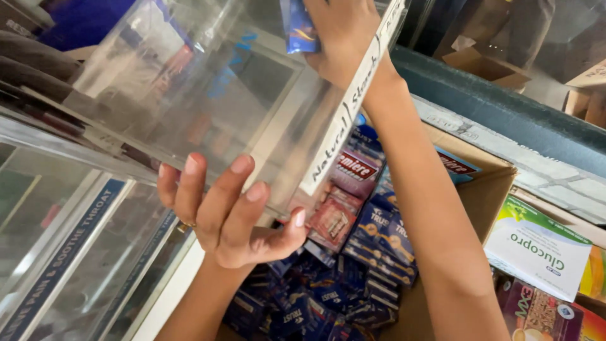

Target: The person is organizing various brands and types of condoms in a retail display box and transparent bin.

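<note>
Clear plastic bin (189, 95): transparent, tilted, held up in front of the shelving; a white paper strip (350, 107) with handwriting runs along its front edge.
Left hand (230, 218): nearest the camera, palm up and fingers spread open, pressed against the underside of the bin; a ring shows on one finger.
Cardboard box (486, 189): below both arms, open-topped, brown; packed with small blue packets (379, 233) and a few red packets (334, 218), loosely heaped.
Right hand (341, 38): higher and farther, at the top rim of the bin, fingers closed on a blue packet (297, 28) held at the bin's open top.
Glass shelf fronts (69, 240): lower left, beside the box, with a blue label strip along the edge.
White and green carton (540, 249): right of the box, lying flat.
Far background: more brown cartons (486, 63) behind a dark blue ledge (492, 107).
</note>
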